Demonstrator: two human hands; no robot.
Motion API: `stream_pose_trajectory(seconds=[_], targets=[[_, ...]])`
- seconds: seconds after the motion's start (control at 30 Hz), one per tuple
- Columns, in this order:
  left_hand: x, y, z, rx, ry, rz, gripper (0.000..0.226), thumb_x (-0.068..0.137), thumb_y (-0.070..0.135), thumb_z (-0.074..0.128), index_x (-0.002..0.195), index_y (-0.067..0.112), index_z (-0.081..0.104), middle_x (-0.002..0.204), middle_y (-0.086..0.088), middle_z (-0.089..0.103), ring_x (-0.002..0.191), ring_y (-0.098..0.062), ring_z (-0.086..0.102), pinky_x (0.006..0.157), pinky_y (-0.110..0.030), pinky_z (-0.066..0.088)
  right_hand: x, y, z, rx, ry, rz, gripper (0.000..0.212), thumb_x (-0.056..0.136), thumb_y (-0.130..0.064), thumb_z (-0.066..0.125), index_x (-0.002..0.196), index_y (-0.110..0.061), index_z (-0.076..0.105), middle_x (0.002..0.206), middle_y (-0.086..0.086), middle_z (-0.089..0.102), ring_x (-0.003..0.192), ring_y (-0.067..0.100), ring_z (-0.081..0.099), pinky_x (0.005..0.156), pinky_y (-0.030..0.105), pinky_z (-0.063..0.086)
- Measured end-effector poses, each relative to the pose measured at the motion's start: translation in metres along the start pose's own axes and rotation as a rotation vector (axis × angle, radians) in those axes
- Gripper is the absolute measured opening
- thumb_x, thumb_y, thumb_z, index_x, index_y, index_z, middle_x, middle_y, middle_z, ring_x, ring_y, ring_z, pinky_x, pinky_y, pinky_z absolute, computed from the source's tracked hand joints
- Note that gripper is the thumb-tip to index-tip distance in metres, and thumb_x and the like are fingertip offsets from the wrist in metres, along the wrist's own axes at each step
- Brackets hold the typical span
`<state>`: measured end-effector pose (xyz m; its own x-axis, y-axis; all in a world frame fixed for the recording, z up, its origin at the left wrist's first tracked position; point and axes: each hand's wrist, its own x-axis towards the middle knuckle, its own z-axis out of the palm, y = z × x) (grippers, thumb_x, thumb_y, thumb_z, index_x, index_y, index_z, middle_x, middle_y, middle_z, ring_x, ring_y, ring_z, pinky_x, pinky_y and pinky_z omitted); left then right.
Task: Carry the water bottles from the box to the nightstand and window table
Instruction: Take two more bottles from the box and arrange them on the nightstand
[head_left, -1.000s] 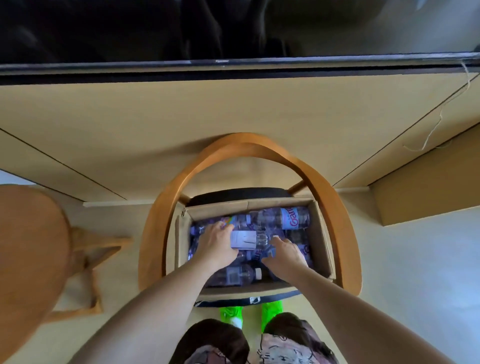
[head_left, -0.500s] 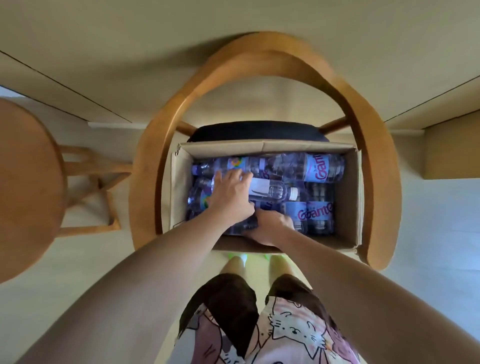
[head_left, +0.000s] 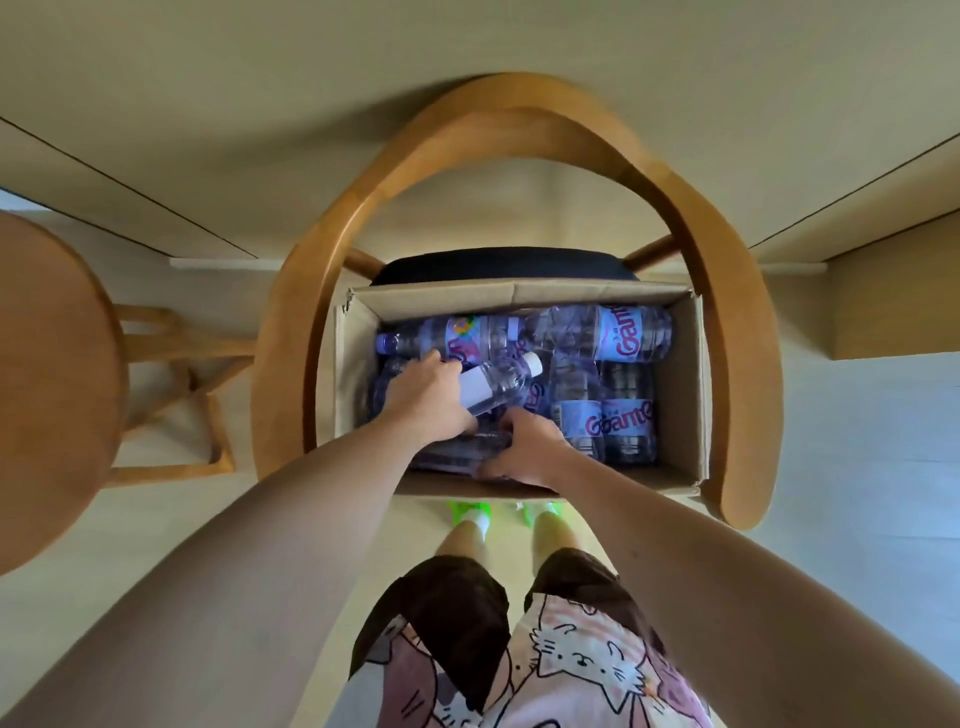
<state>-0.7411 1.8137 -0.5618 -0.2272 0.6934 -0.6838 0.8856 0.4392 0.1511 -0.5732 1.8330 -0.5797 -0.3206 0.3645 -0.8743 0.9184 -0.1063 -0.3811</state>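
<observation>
Both hands are down inside the cardboard box (head_left: 519, 296), which sits on the black seat of a wooden armchair (head_left: 748, 332). The left hand (head_left: 428, 397) has its fingers curled round a clear water bottle (head_left: 498, 387), lifted at a tilt above the others in the box, white cap pointing toward the box's far right corner. The right hand (head_left: 524, 449) grips a second bottle (head_left: 457, 452) lying along the box's near wall. More bottles (head_left: 618, 421) with pink-lettered labels fill the rest of the box, some lying flat against its far wall. A round wooden stool (head_left: 52, 384) stands left of the box, well apart from it.
</observation>
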Motion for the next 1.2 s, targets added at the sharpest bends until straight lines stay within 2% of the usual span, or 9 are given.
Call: stream_pose_trajectory(seconds=[0.2,0.43,0.53,0.6,0.73,0.87,0.97,1.1,1.2], targets=[[-0.018,-0.02,-0.019,-0.095,-0.014,-0.113,0.061,0.057,0.041,0.084,0.097,0.02,0.043,0.101,-0.004,0.06,0.084,-0.026,0.054,0.061,-0.033,0.037,-0.023,-0.007,-0.02,0.041,0.141,0.008,0.066,0.053,-0.041,0.097,0.107,-0.023,0.064,0.099,-0.002,0.063,0.092,0.02,0.061,0.075,0.031,0.053],[-0.032,0.001,-0.071,-0.341,0.042,-0.113,0.075,0.061,0.039,0.081,0.124,0.014,0.048,0.099,0.0,0.057,0.083,-0.015,0.054,0.056,-0.028,0.035,-0.058,-0.05,-0.081,0.321,0.379,-0.092,0.076,0.047,-0.035,0.099,0.113,-0.029,0.061,0.097,-0.012,0.064,0.093,0.016,0.061,0.075,0.034,0.052],[-0.036,0.011,-0.11,-0.652,0.024,-0.132,0.084,0.056,0.035,0.078,0.132,0.011,0.051,0.107,-0.001,0.055,0.092,-0.015,0.053,0.062,-0.03,0.04,-0.078,-0.057,-0.117,0.711,0.361,-0.144,0.058,0.057,-0.018,0.095,0.108,-0.019,0.069,0.106,0.005,0.074,0.101,0.026,0.069,0.092,0.046,0.057],[-0.042,0.022,-0.135,-0.844,0.024,-0.082,0.074,0.055,0.028,0.076,0.126,0.017,0.056,0.122,-0.003,0.059,0.103,-0.021,0.055,0.07,-0.032,0.044,-0.094,-0.062,-0.143,1.01,0.272,-0.175,0.039,0.06,-0.013,0.089,0.097,-0.013,0.073,0.104,0.011,0.075,0.097,0.03,0.071,0.091,0.043,0.055],[-0.061,0.053,-0.182,-1.076,0.042,0.017,0.039,0.065,0.029,0.081,0.099,0.032,0.061,0.099,0.009,0.066,0.086,-0.011,0.061,0.065,-0.029,0.044,-0.122,-0.074,-0.183,1.239,0.2,-0.285,0.009,0.081,-0.021,0.075,0.086,-0.015,0.07,0.097,0.011,0.069,0.088,0.028,0.068,0.086,0.043,0.055],[-0.088,0.087,-0.228,-1.126,0.049,0.096,0.064,0.057,0.067,0.083,0.11,0.034,0.066,0.088,0.007,0.067,0.068,-0.01,0.06,0.06,-0.025,0.044,-0.139,-0.084,-0.206,1.421,0.237,-0.323,0.026,0.098,-0.042,0.062,0.094,-0.016,0.064,0.08,0.005,0.07,0.072,0.027,0.067,0.092,0.049,0.053],[-0.105,0.107,-0.253,-1.113,0.052,0.137,0.055,0.069,0.073,0.078,0.105,0.034,0.064,0.087,0.006,0.067,0.07,-0.013,0.06,0.06,-0.025,0.046,-0.161,-0.095,-0.223,1.613,0.162,-0.377,0.051,0.095,-0.062,0.055,0.074,-0.016,0.051,0.054,0.002,0.05,0.047,0.023,0.05,0.069,0.039,0.046],[-0.119,0.129,-0.274,-1.066,0.082,0.207,0.067,0.065,0.076,0.078,0.103,0.021,0.072,0.068,0.004,0.07,0.061,-0.019,0.065,0.057,-0.025,0.052,-0.195,-0.094,-0.242,1.414,0.269,-0.386,0.06,0.075,-0.07,0.074,0.081,-0.012,0.059,0.066,0.005,0.061,0.056,0.023,0.058,0.066,0.035,0.048],[-0.126,0.145,-0.283,-1.028,0.087,0.287,0.072,0.056,0.072,0.08,0.098,0.015,0.074,0.084,-0.007,0.077,0.076,-0.028,0.072,0.081,-0.041,0.06,-0.218,-0.087,-0.247,1.347,0.371,-0.392,0.066,0.075,-0.068,0.076,0.098,-0.008,0.063,0.084,0.013,0.068,0.07,0.027,0.064,0.072,0.036,0.053]])
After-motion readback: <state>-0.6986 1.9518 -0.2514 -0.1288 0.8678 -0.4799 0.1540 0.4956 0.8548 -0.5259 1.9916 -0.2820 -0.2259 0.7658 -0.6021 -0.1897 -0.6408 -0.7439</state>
